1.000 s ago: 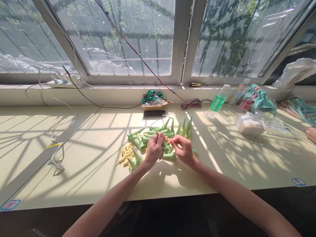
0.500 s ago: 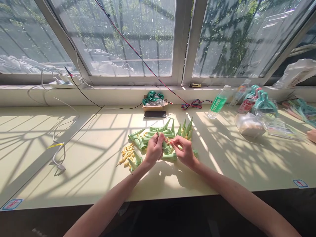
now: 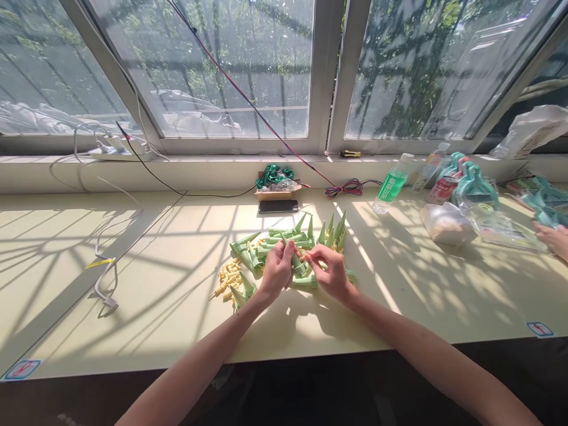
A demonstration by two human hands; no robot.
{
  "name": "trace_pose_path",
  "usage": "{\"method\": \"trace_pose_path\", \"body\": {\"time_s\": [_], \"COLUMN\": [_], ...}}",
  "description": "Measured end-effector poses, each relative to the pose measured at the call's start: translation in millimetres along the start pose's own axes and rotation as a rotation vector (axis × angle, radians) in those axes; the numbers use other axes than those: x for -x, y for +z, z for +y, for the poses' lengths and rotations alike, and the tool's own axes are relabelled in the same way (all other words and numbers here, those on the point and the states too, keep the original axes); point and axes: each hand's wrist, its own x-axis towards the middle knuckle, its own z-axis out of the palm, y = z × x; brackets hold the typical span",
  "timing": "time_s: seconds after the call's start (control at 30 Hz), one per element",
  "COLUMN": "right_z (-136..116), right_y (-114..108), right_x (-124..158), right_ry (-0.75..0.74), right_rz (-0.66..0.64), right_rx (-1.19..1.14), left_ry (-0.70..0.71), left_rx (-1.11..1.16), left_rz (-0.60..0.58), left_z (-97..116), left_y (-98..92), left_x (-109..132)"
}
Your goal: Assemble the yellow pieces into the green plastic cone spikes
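"While our left hand [image 3: 277, 267] clasps a green piece [image 3: 297, 264], what does our right hand [image 3: 329, 270] do?"

"Thumb and finger are together beside it; whether they grip something small, we cannot tell."

"And farther out?"

"Other green pieces [image 3: 298, 243] lie toward twelve o'clock, pointed tips [image 3: 340, 225] rise at one, loose yellow pieces [image 3: 229, 273] lie at nine."

"How far are we?"

"Perhaps midway: this piece seems unfinished, many yellow ones unused."

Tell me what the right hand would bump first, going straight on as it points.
The right hand points forward and leftward, so probably the green piece in the left hand; depth is unclear.
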Motion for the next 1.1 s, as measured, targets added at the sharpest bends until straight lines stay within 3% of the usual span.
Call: {"method": "trace_pose_path", "body": {"time_s": [0.5, 0.87, 1.1], "right_z": [-2, -11, -14], "right_y": [-2, 0, 0], "right_x": [-2, -2, -4], "right_ry": [-0.072, -0.32, -0.368], "right_rz": [0.021, 0.062, 0.066], "right_rx": [0.046, 0.16, 0.168], "left_ry": [-0.004, 0.05, 0.03], "left_rx": [0.046, 0.123, 0.124], "left_rz": [-0.064, -0.136, -0.141], "left_z": [3, 4, 6], "left_y": [-0.7, -0.9, 1.2], "left_x": [-2, -7, -5]}}
